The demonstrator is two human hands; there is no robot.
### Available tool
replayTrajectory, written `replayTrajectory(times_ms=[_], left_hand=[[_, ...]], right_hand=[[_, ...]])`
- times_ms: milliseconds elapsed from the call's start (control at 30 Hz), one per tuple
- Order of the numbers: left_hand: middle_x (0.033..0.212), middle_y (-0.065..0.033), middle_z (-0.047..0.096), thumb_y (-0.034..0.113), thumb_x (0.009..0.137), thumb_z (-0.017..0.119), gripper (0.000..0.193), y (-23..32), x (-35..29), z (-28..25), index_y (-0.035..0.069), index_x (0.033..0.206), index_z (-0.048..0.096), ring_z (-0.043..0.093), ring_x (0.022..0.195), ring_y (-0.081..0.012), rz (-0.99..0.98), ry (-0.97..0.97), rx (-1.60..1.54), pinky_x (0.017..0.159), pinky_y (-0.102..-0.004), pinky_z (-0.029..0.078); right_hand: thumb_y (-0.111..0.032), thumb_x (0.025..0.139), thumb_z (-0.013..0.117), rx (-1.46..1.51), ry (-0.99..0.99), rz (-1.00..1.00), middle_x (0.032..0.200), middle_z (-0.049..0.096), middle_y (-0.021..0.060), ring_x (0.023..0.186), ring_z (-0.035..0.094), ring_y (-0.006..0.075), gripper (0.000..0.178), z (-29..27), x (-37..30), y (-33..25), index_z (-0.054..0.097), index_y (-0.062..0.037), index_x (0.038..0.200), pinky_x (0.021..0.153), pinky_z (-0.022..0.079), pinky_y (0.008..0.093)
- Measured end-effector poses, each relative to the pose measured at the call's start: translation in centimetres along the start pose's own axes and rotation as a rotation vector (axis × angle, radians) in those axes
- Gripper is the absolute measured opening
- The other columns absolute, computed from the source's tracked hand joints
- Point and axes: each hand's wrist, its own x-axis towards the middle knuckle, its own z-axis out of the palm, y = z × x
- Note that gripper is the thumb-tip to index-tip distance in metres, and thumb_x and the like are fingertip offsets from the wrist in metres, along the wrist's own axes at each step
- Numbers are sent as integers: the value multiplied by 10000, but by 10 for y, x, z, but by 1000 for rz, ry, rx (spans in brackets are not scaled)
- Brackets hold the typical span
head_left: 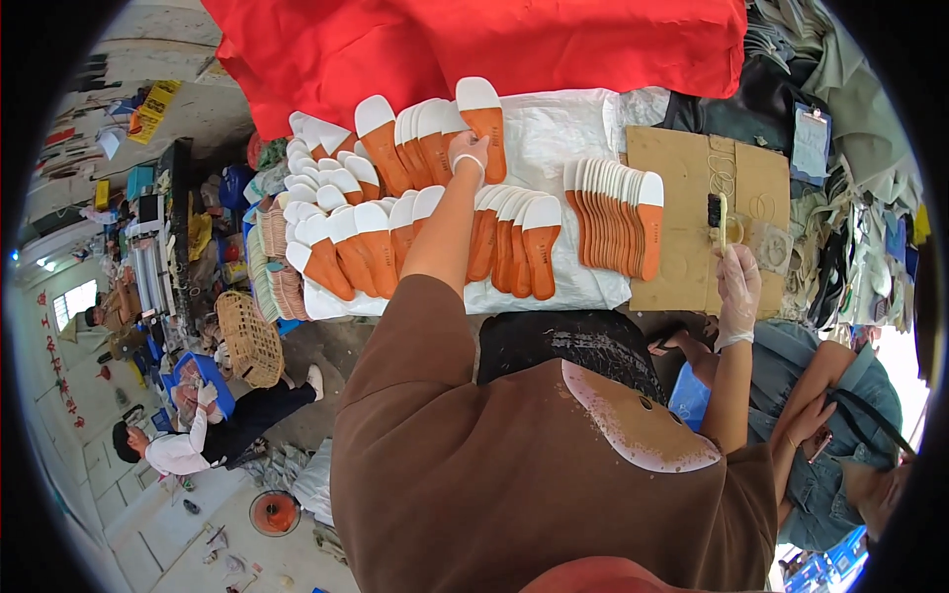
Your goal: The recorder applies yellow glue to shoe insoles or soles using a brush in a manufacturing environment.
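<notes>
My left hand (469,151), reaching out over the table, has its fingers closed on the lower part of an orange-brown insole (484,117) with a white end. More such insoles (358,247) lie overlapping in rows on the white sheet around that arm. My right hand (737,282), in a thin clear glove, grips the handle of a small brush (722,219). The brush stands upright, its dark bristles above the cardboard (672,193). Between my hands, a neat fanned row of insoles (613,222) lies partly on the white sheet and partly on the cardboard.
Red cloth (484,40) covers the far side. A shallow clear container (773,247) sits on the cardboard beside the brush. A clipboard (811,143) and piled fabric (840,247) lie at right. One person (830,425) is close on my right; another (198,445) carries a blue crate at left.
</notes>
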Motion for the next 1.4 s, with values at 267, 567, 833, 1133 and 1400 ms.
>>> replayTrajectory(times_ms=[267,567,833,1133,1400], left_hand=[[1021,-153,694,218,817,711,263,4,8,-6,29,998,693,672,939,-284,-39,-125,266,825,-388,516],[1087,-126,625,207,822,698,349,39,-29,2,104,1103,519,668,968,-320,-7,140,752,802,-445,561],[1145,-190,558,274,739,686,641,62,-74,36,43,1296,470,584,1046,-350,511,252,425,851,-448,509],[1422,-143,454,480,769,690,846,161,-181,146,56,1429,372,336,1370,-334,962,-360,667,1108,-518,265],[1272,-116,564,407,726,766,659,182,-161,199,75,1250,542,384,1324,-317,805,-672,961,1099,-480,274]], right_hand=[[-210,970,574,-81,-10,-8,701,397,-82,652,334,28,176,2,2,16,638,-49,944,587,250,197],[-248,955,598,-130,146,82,703,418,-83,643,344,30,198,-33,14,39,638,-59,915,560,254,217],[-244,930,574,-771,582,202,866,634,154,815,616,283,199,-100,41,141,602,-56,990,714,472,401],[-229,900,574,-976,542,161,973,607,293,888,623,461,243,-103,93,183,497,-34,1022,784,505,532],[-276,921,591,-455,527,345,919,647,191,840,635,338,250,-95,82,171,570,-36,988,758,496,415]])
